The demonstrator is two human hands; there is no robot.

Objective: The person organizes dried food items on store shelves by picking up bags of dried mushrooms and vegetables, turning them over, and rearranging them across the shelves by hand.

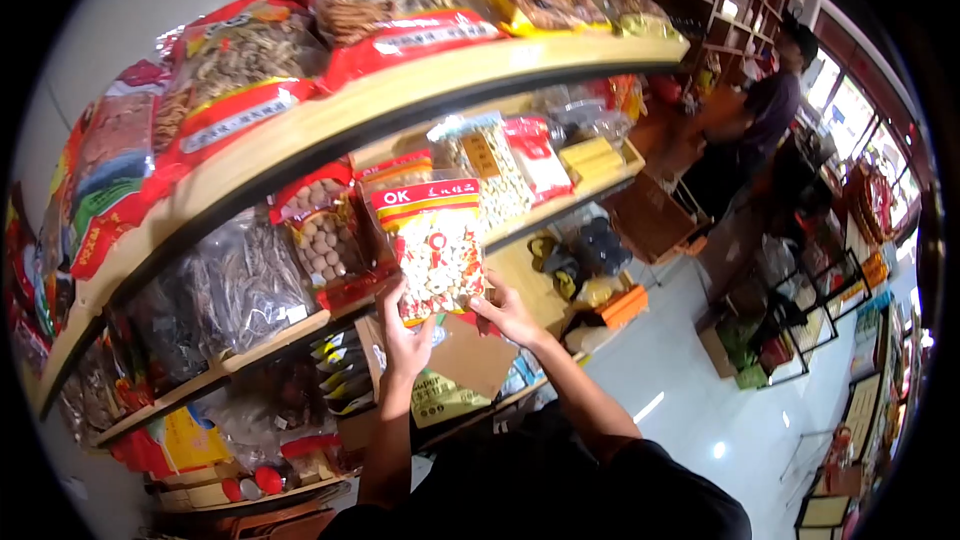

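Note:
Upright in front of the shelves is a clear-and-red bag of pale nuts or seeds (440,258) with "OK" printed on its red top band. My left hand (405,333) grips its lower left corner, and my right hand (505,312) pinches the lower right corner with the thumb in front. The fingers behind the bag are hidden. Just behind it, on the middle shelf, stand a bag of whitish pieces with a brown label (487,155) and a red-topped bag of round brown nuts (325,240).
Large bags of dried goods (245,55) line the top shelf (400,65). Clear bags of dark dried strips (250,275) sit lower left. An open cardboard box (470,352) is below my hands. A person (770,90) stands at the back right, near racks (790,340) on the shiny floor.

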